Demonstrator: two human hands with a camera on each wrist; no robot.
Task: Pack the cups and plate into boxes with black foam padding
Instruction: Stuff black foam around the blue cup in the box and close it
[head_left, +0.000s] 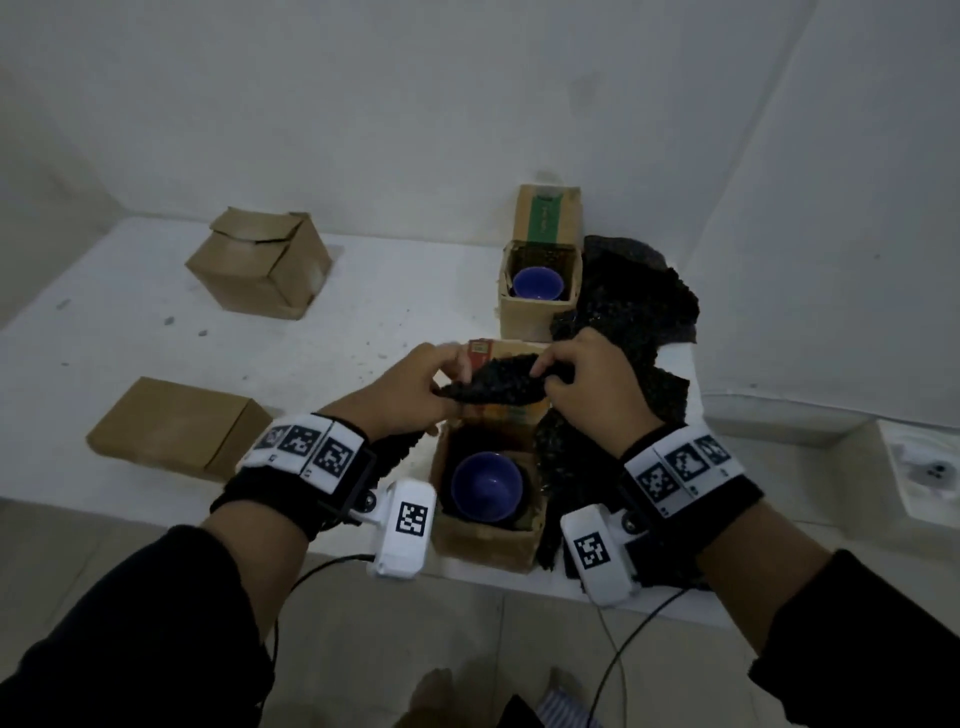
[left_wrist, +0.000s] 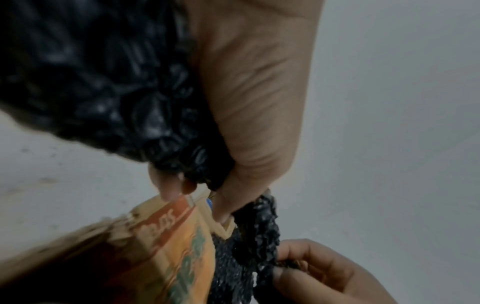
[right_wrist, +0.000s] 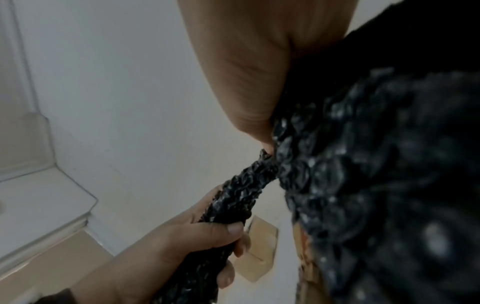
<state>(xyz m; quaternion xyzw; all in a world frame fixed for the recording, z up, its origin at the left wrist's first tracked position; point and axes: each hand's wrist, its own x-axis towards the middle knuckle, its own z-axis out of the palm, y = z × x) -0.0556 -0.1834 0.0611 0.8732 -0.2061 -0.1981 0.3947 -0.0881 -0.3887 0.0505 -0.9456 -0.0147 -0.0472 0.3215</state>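
Both hands, left hand (head_left: 415, 387) and right hand (head_left: 592, 384), pinch a foam piece (head_left: 493, 387) by its ends, fingers curled. Below their fingertips sits the open box (head_left: 485, 540) holding a blue cup (head_left: 485, 486), probably awaiting top padding.

Dim, cool, even light throughout. White table (head_left: 218, 332) set against pale, plain walls (head_left: 363, 114) that meet in a corner at left; its top is flecked with small dark specks and crumbs. Beige tiled floor (head_left: 415, 634) below the table's near edge, grout lines visible; at right a white stepped ledge (head_left: 810, 421) runs along the base of the wall, seen also in the right wrist view as a moulded white step (right_wrist: 44, 197).
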